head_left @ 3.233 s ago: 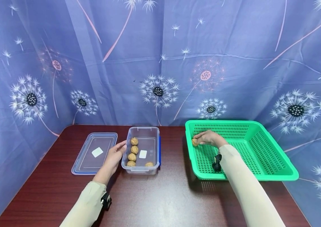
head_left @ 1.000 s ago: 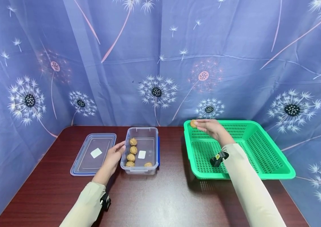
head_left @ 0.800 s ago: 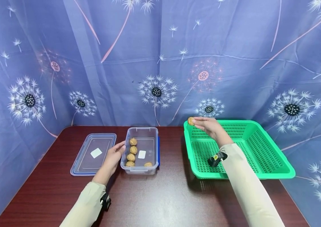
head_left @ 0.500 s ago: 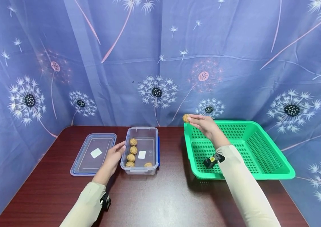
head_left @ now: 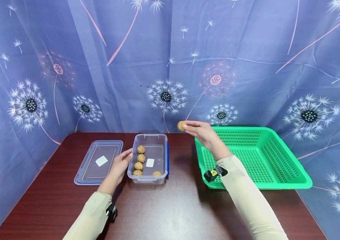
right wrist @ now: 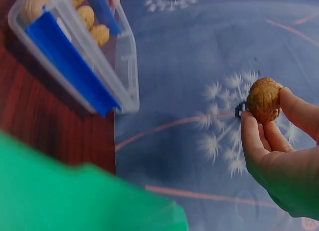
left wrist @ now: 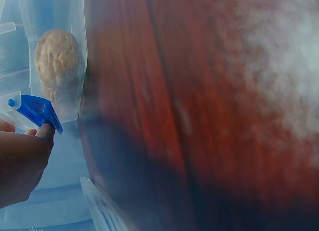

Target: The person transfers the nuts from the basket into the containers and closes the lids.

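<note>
My right hand (head_left: 203,133) pinches a walnut (head_left: 182,125) between thumb and fingertips, held up in the air between the clear plastic box (head_left: 148,180) and the green basket (head_left: 254,186). The right wrist view shows the same walnut (right wrist: 264,100) at the fingertips. At the left side of the box is my left hand (head_left: 120,166); in the left wrist view its thumb and fingers hold the blue latch (left wrist: 37,110). Inside the box, several walnuts (head_left: 141,158) stand in a row along the left wall, and one more walnut (head_left: 156,173) sits at the near right corner.
A clear lid (head_left: 93,171) with a blue seal lies on the table (head_left: 170,213) left of the box. No walnut shows in the basket's visible part. A patterned blue curtain (head_left: 133,100) hangs behind the table.
My right hand has lifted the walnut out of the green basket and carried it left past the basket's rim. My left hand has stayed at the box.
</note>
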A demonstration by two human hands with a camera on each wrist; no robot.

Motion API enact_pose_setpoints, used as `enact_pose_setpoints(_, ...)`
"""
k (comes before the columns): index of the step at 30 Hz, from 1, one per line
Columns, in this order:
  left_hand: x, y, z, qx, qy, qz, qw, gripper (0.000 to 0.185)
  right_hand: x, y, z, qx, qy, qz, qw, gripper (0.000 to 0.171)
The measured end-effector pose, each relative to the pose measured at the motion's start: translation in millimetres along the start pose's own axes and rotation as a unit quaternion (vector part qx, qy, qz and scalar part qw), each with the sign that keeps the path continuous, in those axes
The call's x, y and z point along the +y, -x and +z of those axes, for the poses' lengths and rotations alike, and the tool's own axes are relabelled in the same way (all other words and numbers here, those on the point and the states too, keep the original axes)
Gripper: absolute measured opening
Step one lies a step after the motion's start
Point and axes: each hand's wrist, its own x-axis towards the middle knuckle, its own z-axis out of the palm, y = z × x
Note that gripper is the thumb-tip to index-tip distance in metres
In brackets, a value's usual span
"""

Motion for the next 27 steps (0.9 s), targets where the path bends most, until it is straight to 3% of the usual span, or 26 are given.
enact_pose_setpoints(13,-0.6,-0.3,-0.3,0.002,0.001,0.002,1.0000,0.041,25.1,-1.4,48.0,-0.030,-0.030,-0.022,0.999,0.040)
enact_pose_setpoints(27,0.4,1.1,0.4,0.001,-0.004,0.007,1.0000,0.041,61.5,-3.2,89.9,-0.018,-0.021,0.013,1.000,0.032)
